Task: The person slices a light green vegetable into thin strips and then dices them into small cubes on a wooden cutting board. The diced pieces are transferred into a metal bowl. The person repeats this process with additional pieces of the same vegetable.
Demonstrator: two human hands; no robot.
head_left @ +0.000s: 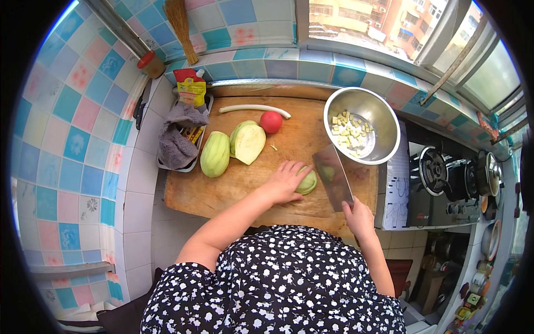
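My left hand [285, 182] presses down on a pale green peeled eggplant piece [306, 181] on the wooden cutting board [245, 192], its fingers over the piece's left side. My right hand [359, 217] is closed round the handle of a cleaver [332, 177]. The broad blade stands just right of the piece, a small gap between them. Farther left lie a whole peeled eggplant [215, 154] and a cut one [248, 142] with its cream face showing. A red tomato [271, 122] and a long white scallion stalk [253, 108] lie behind them.
A steel bowl [391, 119] holding diced pieces [351, 133] stands at the board's back right. A basket [194, 162] with a grey cloth [177, 136] and a yellow pouch [192, 91] is at the left. The gas stove [445, 209] is on the right, below the window.
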